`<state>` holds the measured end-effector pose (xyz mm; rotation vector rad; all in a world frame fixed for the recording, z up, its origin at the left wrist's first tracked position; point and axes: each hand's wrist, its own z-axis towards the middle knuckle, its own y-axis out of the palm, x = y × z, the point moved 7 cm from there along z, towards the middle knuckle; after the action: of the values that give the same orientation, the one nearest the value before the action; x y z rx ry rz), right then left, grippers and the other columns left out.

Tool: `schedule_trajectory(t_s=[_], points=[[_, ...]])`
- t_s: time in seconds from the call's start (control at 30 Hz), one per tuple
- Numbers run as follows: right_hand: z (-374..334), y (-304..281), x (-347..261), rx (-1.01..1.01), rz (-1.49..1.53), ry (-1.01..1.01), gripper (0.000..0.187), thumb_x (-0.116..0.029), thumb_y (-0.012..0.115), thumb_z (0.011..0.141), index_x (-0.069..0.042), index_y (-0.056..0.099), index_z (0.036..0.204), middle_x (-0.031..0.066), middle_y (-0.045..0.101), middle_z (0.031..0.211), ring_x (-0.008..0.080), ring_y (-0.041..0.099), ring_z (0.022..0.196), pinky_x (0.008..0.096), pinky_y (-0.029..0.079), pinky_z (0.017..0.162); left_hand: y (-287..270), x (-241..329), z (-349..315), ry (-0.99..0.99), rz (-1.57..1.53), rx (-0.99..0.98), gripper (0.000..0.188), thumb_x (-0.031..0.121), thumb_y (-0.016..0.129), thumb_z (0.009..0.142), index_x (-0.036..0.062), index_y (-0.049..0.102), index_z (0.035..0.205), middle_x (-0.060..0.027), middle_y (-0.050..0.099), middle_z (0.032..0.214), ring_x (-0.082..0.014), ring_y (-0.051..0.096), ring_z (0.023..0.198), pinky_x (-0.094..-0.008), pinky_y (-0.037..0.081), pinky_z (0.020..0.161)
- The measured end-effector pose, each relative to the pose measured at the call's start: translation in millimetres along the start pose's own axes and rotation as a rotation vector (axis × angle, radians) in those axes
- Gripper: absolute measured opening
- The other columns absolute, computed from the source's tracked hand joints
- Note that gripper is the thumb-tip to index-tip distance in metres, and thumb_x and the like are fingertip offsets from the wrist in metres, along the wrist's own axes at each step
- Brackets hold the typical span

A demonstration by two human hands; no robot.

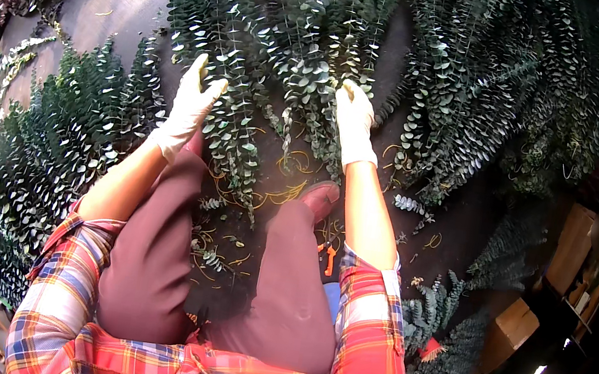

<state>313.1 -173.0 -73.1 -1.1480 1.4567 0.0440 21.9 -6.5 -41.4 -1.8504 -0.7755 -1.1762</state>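
Both my hands wear pale gloves and reach out over leafy eucalyptus branches (250, 48) spread on the dark floor. My left hand (192, 105) is open, its thumb apart from its fingers, beside the left edge of these branches. A little to the right, my right hand (356, 122) is closed at a eucalyptus branch (315, 85), its fingertips against the leaves. The leaves partly hide the grip. Branch ends hang toward my shoes between the two hands.
Large eucalyptus heaps lie at the left (68, 129) and right (478, 82). Orange-handled pruners (330, 260) rest beside my right leg. Yellow rubber bands (283, 194) and leaf scraps litter the floor (244, 245). Cardboard boxes (515, 324) stand at the right, near darker foliage (443, 363).
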Motion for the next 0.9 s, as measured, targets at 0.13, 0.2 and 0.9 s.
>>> schedule_trajectory(t_s=[0.13,0.2,0.9], points=[[19.7,46.0,10.7,-0.108,0.035,0.152,0.053,-0.018,0.06,0.08,0.001,0.048,0.128,0.0149,0.06,0.118,0.02,0.059,0.105,0.029,0.044,0.092,39.0,13.2,7.1,0.078,-0.243,-0.133,0.064,0.014,0.067,0.082,0.0036,0.037,0.137,-0.0124,0.045,0.133,-0.021,0.045,0.12,-0.0323,0.035,0.102],[12.0,60.6,0.3,-0.087,-0.152,0.04,0.053,-0.015,0.059,0.077,-0.001,0.051,0.127,0.0108,0.066,0.105,0.014,0.062,0.088,0.0259,0.047,0.078,50.0,21.1,10.1,0.038,-0.343,-0.195,0.053,0.006,0.063,0.085,0.0029,0.043,0.133,-0.0093,0.051,0.127,-0.0158,0.05,0.113,-0.0284,0.039,0.098],[-106.8,23.5,-23.3,-0.32,0.254,0.0,0.03,-0.004,0.054,0.086,-0.004,0.059,0.116,0.0112,0.066,0.1,0.0187,0.066,0.083,0.0276,0.052,0.073,88.9,34.9,13.5,-0.211,-0.361,-0.547,0.036,0.013,0.058,0.091,0.0005,0.052,0.124,-0.0065,0.059,0.116,-0.0112,0.055,0.106,-0.0247,0.042,0.094]])
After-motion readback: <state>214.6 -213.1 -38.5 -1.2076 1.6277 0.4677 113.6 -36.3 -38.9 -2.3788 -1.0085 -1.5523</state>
